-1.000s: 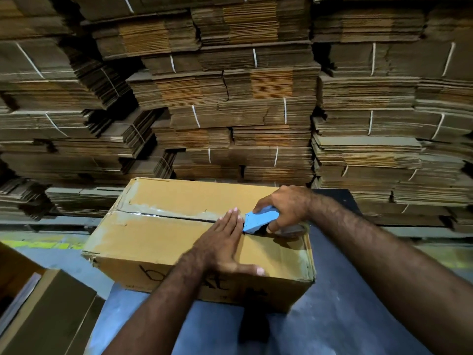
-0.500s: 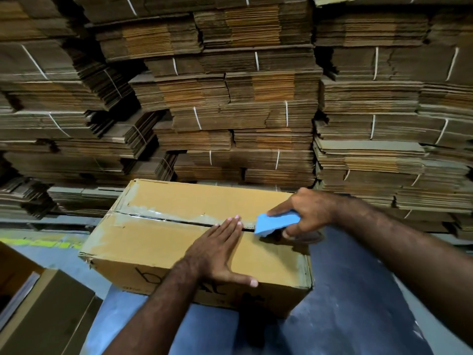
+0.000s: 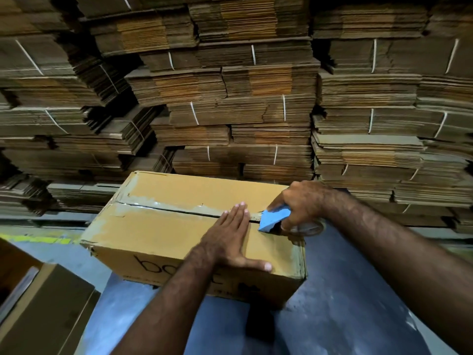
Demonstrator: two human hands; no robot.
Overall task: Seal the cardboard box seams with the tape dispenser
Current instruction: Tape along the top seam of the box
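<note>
A brown cardboard box [image 3: 163,234] stands on a blue surface, its top flaps meeting in a centre seam [image 3: 163,208] with old tape remnants along it. My left hand [image 3: 227,237] lies flat on the near flap, fingers together by the seam, thumb over the front edge. My right hand [image 3: 300,203] grips a blue tape dispenser [image 3: 273,220] at the seam's right end. A clear tape roll [image 3: 311,228] sits under that hand.
Tall stacks of flattened, strapped cardboard [image 3: 243,98] fill the background just behind the box. Another brown carton [image 3: 43,311] stands at the lower left. The blue work surface [image 3: 345,316] extends to the right and front of the box.
The right hand with the dispenser has drifted right along the seam towards the box's right end. The left hand has stayed flat on the near flap.
</note>
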